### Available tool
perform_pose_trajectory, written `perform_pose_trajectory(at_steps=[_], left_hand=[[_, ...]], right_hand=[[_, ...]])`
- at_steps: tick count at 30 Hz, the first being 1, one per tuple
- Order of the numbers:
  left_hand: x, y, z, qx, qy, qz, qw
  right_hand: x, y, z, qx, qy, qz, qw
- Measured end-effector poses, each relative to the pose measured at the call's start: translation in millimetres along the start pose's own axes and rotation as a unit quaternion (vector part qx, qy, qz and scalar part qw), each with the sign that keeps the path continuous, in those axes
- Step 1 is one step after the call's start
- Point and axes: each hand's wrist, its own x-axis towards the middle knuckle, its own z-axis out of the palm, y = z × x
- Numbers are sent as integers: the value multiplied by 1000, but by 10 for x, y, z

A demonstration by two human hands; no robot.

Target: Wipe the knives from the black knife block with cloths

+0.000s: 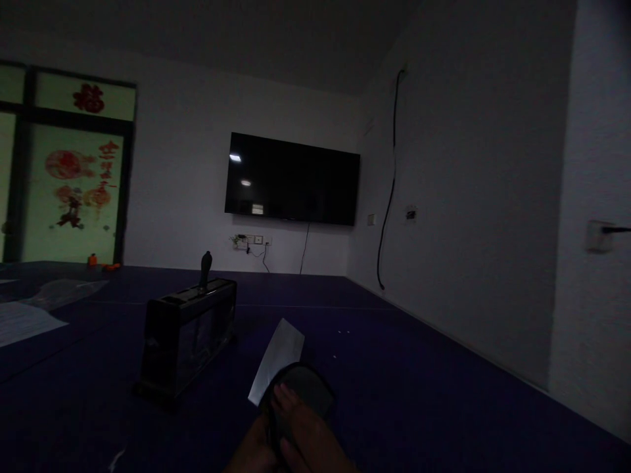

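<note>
At the bottom middle, my right hand (310,430) lies with its fingers bent and pressed against a dark rounded object (308,387), grey on its flat face, whose kind I cannot make out. My left hand (254,450) is closed beside it, low in the picture, its fingers mostly hidden. Just beyond both hands a broad silver blade (279,358), like that of a cleaver, points up and away; its handle is hidden. To the left stands a black knife block (190,338) with clear sides, and one black knife handle (206,268) sticks up from its top.
The purple-covered table (404,394) reaches to the walls. White sheets of paper (24,322) and clear plastic wrap (66,289) lie at the left. Small orange things (93,260) sit at the far left edge. A television (293,180) hangs on the wall, and a black cable (389,197) dangles near the corner.
</note>
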Motion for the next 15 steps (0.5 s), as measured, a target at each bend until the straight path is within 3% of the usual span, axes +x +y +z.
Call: perform_pose_trajectory(at_steps=[4,9,13,15], left_hand=[[48,-75,-77,81,28,9,996],[93,-96,-92,73,48,23,996],[74,-54,-72,36,28,25,999],[42,-9,-64,36,31,-14,999]], right_hand=[[121,7,77,6,12,-21,1000],[189,4,99,46,39,-44,997],[143,-7,1,52,-6,-42,998],[129,-9,-42,47,-38,-36,998]])
